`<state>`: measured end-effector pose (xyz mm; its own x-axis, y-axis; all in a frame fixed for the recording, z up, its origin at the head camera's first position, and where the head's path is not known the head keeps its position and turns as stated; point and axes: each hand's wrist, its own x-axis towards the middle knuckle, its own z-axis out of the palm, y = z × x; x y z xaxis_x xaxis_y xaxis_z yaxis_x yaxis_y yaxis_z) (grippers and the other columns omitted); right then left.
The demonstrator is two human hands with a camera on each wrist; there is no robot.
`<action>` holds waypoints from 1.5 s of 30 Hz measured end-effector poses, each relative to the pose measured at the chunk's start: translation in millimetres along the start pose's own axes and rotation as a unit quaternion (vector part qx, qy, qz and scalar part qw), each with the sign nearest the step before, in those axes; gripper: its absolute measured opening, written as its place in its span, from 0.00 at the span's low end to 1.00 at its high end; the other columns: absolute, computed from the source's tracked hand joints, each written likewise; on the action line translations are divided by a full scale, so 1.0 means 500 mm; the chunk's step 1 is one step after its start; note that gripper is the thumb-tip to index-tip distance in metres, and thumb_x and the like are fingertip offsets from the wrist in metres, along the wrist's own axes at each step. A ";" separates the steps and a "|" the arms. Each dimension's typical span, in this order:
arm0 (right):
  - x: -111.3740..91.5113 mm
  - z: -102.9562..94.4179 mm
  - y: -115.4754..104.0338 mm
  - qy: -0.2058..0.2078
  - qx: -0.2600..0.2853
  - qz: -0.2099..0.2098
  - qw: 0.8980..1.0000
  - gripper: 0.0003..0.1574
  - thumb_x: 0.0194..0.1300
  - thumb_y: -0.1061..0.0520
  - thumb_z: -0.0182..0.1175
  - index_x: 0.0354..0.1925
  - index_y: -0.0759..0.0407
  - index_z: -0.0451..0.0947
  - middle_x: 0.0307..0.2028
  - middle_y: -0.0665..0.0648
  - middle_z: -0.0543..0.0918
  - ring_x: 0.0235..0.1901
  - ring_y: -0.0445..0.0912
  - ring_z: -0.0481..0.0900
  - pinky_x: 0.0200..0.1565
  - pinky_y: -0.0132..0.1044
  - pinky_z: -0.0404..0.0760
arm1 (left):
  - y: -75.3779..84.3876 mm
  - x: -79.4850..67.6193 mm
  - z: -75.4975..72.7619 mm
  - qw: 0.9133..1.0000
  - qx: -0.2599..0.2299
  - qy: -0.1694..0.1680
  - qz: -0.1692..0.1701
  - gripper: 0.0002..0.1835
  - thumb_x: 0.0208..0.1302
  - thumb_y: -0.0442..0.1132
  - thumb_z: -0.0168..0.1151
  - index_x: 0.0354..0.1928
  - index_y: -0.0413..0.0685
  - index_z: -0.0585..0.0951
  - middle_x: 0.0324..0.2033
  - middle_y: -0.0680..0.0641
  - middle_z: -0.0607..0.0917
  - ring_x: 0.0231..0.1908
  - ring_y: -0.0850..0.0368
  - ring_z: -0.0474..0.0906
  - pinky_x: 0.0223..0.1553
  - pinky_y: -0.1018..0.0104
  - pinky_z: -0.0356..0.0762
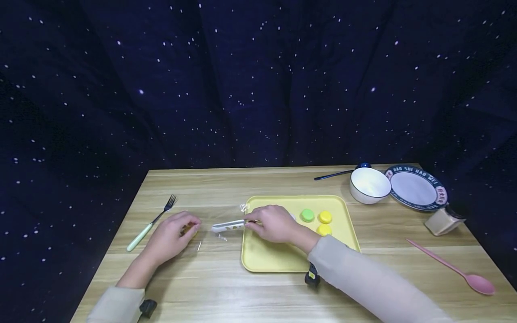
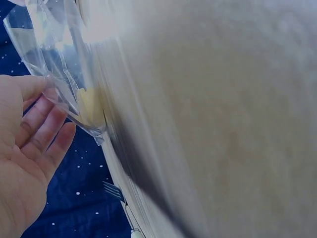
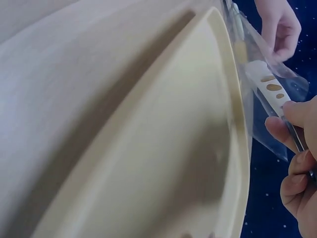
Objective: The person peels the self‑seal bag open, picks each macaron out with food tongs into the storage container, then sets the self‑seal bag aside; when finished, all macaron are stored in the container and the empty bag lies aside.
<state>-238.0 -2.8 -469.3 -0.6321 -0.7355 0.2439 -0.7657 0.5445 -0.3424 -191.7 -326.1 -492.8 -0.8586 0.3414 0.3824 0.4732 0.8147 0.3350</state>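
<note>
My left hand (image 1: 171,233) pinches the edge of a clear plastic bag (image 2: 64,49) left of the tray. Inside the bag, near its bottom, lies a yellow macaron (image 2: 90,106). Over the left rim of the yellow tray (image 1: 262,262), my right hand (image 1: 274,224) grips a pair of tongs (image 1: 228,226). Their white, slotted ends point left and overlap the bag's mouth in the right wrist view. On the tray sit a green macaron (image 1: 307,215) and two yellow macarons (image 1: 325,217); a whitish piece is mostly hidden behind the right hand.
A fork (image 1: 151,223) with a pale green handle lies at the left. Back right are a dark blue spoon (image 1: 333,175), a white bowl (image 1: 370,185) and a blue-rimmed plate (image 1: 414,188). Nearer, a dark-lidded jar (image 1: 443,221) and a pink spoon (image 1: 452,268) lie at the right.
</note>
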 end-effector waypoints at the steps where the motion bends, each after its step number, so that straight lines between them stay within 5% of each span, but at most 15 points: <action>1: 0.005 0.005 -0.003 -0.002 0.000 0.000 1.000 0.19 0.69 0.44 0.56 0.52 0.47 0.81 0.47 0.46 0.84 0.43 0.41 0.82 0.39 0.40 0.81 | 0.000 -0.001 0.000 1.000 0.000 0.001 0.000 0.04 0.61 0.41 0.66 0.38 0.57 0.83 0.38 0.63 0.81 0.37 0.64 0.77 0.37 0.62 0.78; 10: 0.028 0.034 -0.016 -0.003 0.003 -0.004 1.000 0.20 0.68 0.42 0.55 0.53 0.47 0.80 0.49 0.46 0.82 0.41 0.39 0.81 0.36 0.36 0.80 | -0.005 -0.021 -0.015 0.999 -0.008 0.017 -0.043 0.07 0.62 0.44 0.64 0.41 0.56 0.83 0.44 0.59 0.81 0.49 0.55 0.76 0.51 0.53 0.72; 15: 0.034 0.035 -0.021 -0.003 0.006 -0.003 1.000 0.21 0.68 0.42 0.55 0.54 0.47 0.80 0.48 0.46 0.83 0.33 0.35 0.78 0.33 0.33 0.78 | -0.013 -0.039 -0.036 0.991 -0.019 0.056 -0.121 0.09 0.63 0.42 0.63 0.44 0.53 0.82 0.44 0.55 0.80 0.43 0.56 0.78 0.41 0.56 0.77; 19: 0.036 0.034 -0.023 -0.005 0.009 0.000 1.000 0.22 0.68 0.41 0.55 0.55 0.48 0.79 0.48 0.46 0.83 0.30 0.34 0.75 0.31 0.30 0.76 | -0.017 -0.054 -0.047 0.974 -0.031 0.046 -0.222 0.15 0.64 0.43 0.60 0.52 0.50 0.80 0.46 0.47 0.79 0.39 0.52 0.80 0.38 0.53 0.75; 22: 0.039 0.034 -0.024 -0.009 0.014 0.002 1.000 0.24 0.68 0.41 0.55 0.56 0.49 0.78 0.47 0.46 0.83 0.27 0.33 0.73 0.29 0.28 0.74 | -0.021 -0.063 -0.051 0.957 -0.063 -0.003 -0.282 0.22 0.67 0.47 0.57 0.59 0.46 0.75 0.48 0.43 0.80 0.42 0.48 0.81 0.42 0.51 0.73; 27: 0.049 0.040 -0.027 -0.017 0.018 0.002 1.000 0.24 0.67 0.41 0.56 0.56 0.49 0.78 0.40 0.40 0.82 0.28 0.33 0.73 0.30 0.29 0.74 | -0.027 -0.068 -0.046 0.916 -0.191 -0.073 -0.344 0.28 0.68 0.44 0.54 0.66 0.38 0.64 0.48 0.37 0.78 0.38 0.48 0.80 0.38 0.58 0.80; 29: 0.054 0.044 -0.030 -0.019 0.018 0.002 1.000 0.23 0.67 0.41 0.57 0.56 0.48 0.78 0.38 0.38 0.82 0.29 0.33 0.73 0.31 0.30 0.75 | -0.029 -0.068 -0.042 0.899 -0.238 -0.080 -0.359 0.29 0.67 0.42 0.54 0.67 0.37 0.62 0.47 0.36 0.77 0.36 0.50 0.79 0.34 0.61 0.82; 34: 0.071 0.059 -0.043 -0.019 0.016 -0.006 1.000 0.21 0.66 0.42 0.58 0.53 0.48 0.79 0.36 0.38 0.81 0.30 0.32 0.73 0.29 0.30 0.74 | -0.030 -0.066 -0.037 0.881 -0.286 -0.088 -0.366 0.28 0.66 0.38 0.56 0.65 0.33 0.63 0.44 0.36 0.76 0.34 0.51 0.79 0.33 0.61 0.83; 40: 0.085 0.078 -0.055 -0.028 0.027 -0.001 0.999 0.15 0.65 0.41 0.59 0.43 0.46 0.80 0.28 0.35 0.76 0.26 0.32 0.72 0.25 0.29 0.71 | -0.028 -0.062 -0.031 0.880 -0.296 -0.098 -0.359 0.24 0.65 0.35 0.58 0.61 0.34 0.70 0.40 0.37 0.78 0.32 0.52 0.78 0.30 0.61 0.82; 45: 0.089 0.085 -0.059 -0.030 0.029 0.003 0.999 0.17 0.65 0.41 0.59 0.45 0.47 0.81 0.28 0.36 0.74 0.26 0.33 0.71 0.24 0.29 0.70 | -0.027 -0.060 -0.026 0.880 -0.307 -0.097 -0.348 0.23 0.65 0.34 0.58 0.60 0.33 0.70 0.38 0.39 0.78 0.30 0.54 0.77 0.28 0.63 0.82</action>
<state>-238.2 -68.8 -487.1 -0.6273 -0.7559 0.1874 -0.7525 0.5262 -0.3962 -169.8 -353.6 -497.5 -0.9720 -0.0185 -0.2344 -0.2152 0.4716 0.8551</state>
